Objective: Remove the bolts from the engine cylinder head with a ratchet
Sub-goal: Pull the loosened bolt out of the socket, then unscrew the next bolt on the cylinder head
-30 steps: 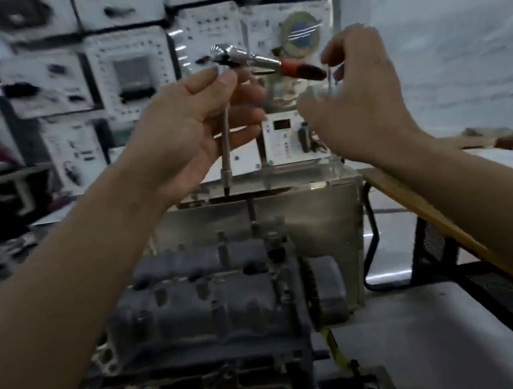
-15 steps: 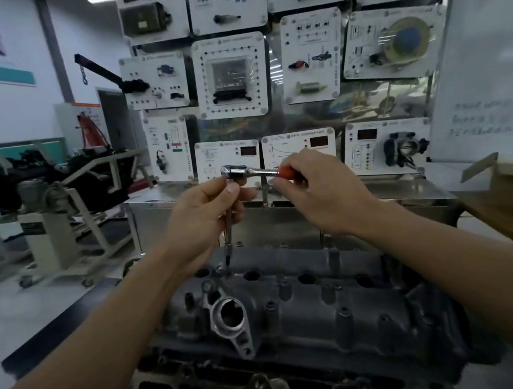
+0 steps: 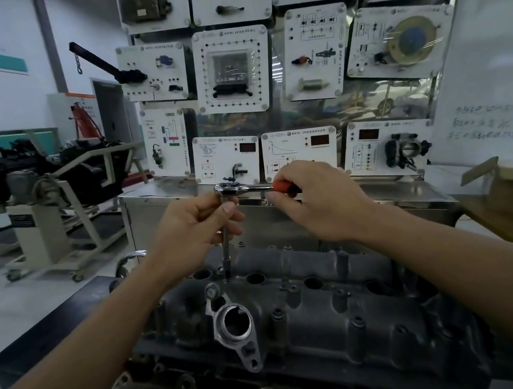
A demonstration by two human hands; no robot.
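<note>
1. Hands first: the left hand (image 3: 195, 231) pinches the thin steel extension bar (image 3: 225, 257) between thumb and curled fingers, just under the ratchet head
2. The right hand (image 3: 318, 205) is wrapped round the orange-red grip of the chrome ratchet (image 3: 226, 187), and most of that grip is buried in the palm
3. The bar stands upright with its tip down on the dark grey cast cylinder head (image 3: 313, 311), near its far left corner; the bolt beneath the tip is hidden
4. Small dark studs and bosses (image 3: 278, 317) along the casting are hard to tell apart
5. The casting's near edge is cut off at the bottom of the view
6. It sits on a black bench top (image 3: 45, 336), with a stainless steel cabinet (image 3: 167, 219) right behind
7. Beyond, white training panels (image 3: 234, 70) cover the wall, a whiteboard (image 3: 497, 97) with blurred writing stands to the right, and another engine on a white stand (image 3: 41, 180) sits to the left
</note>
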